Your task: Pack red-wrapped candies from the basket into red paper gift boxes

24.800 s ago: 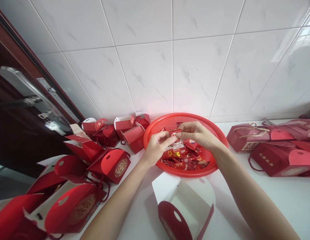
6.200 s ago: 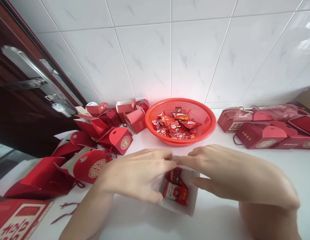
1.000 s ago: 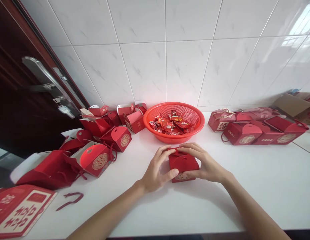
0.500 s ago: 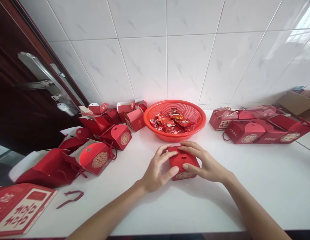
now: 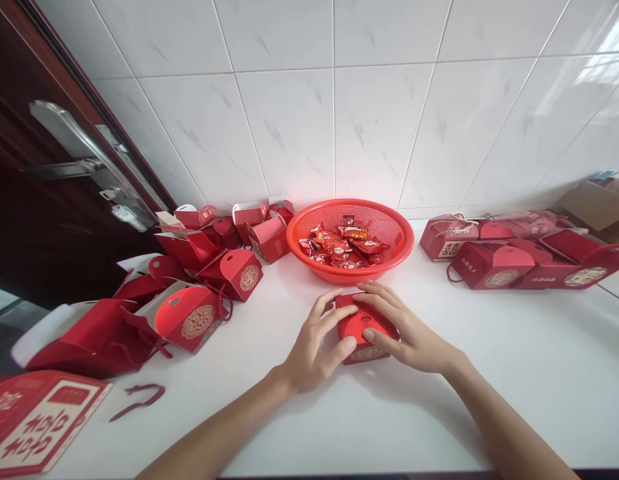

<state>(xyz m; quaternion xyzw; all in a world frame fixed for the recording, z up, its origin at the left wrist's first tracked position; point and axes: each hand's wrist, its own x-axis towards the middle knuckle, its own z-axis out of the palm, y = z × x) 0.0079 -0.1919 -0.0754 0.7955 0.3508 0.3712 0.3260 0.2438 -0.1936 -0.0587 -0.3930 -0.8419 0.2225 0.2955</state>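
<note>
A small red gift box [image 5: 358, 328] stands on the white table between my hands, its rounded top flaps folded down around a small hole, a gold emblem on its front. My left hand [image 5: 312, 350] holds its left side, the thumb near the front edge and the fingers reaching over the top. On the other side, my right hand [image 5: 416, 333] grips the box with its thumb on the front flap and its fingers along the far edge. Just behind the box is a red plastic basket [image 5: 299, 230] with wrapped sweets [image 5: 342, 248] in it.
Several open red boxes [image 5: 189, 317] crowd the left, near a dark door [image 5: 19, 220]. A loose dark red cord [image 5: 144, 398] and a flat red carton [image 5: 34, 427] lie at the near left. Closed red boxes [image 5: 494, 267] sit at the right. A tiled wall [image 5: 284, 127] rises behind.
Both hands keep almost the same hold on the box. The view has shifted very slightly.
</note>
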